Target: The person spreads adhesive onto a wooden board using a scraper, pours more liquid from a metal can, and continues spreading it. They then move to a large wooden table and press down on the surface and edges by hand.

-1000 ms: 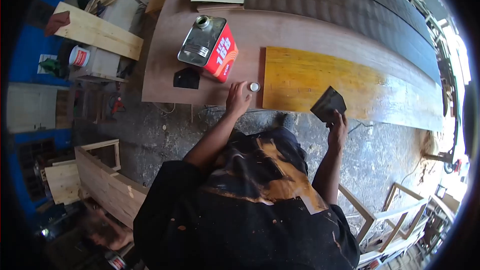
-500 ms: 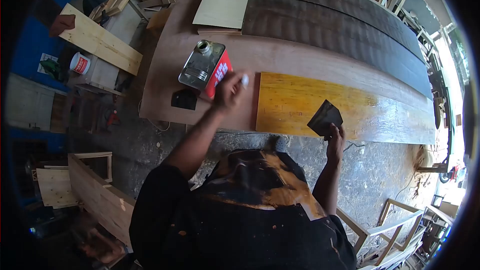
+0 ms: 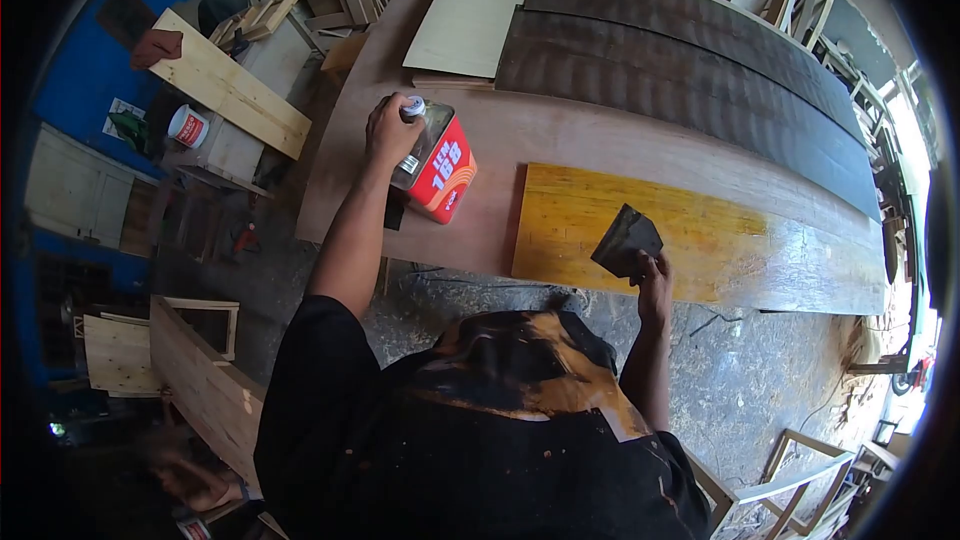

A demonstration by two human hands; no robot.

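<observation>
My left hand point(image 3: 393, 130) is at the top of a red and silver metal can point(image 3: 445, 168), its fingers closed round the white cap point(image 3: 412, 108) at the can's mouth. The can stands on the brown tabletop point(image 3: 490, 140). A dark flat piece point(image 3: 394, 214) lies partly hidden behind my left forearm. In my right hand point(image 3: 655, 285) is a dark, flat spreader point(image 3: 628, 242), held above the yellow-stained board point(image 3: 575, 225). The board's right part looks wet and glossy.
Dark boards point(image 3: 680, 70) and a pale sheet point(image 3: 470, 15) lie along the table's far side. At left are a plank point(image 3: 235, 90) and a white bucket point(image 3: 188, 127). Wooden frames point(image 3: 790, 480) stand at lower right. Another person's hand point(image 3: 195, 485) shows at lower left.
My left hand has carried the white cap from the can's right side to its mouth, which was uncovered before. My right hand and the spreader have shifted slightly left. The view has tilted a little.
</observation>
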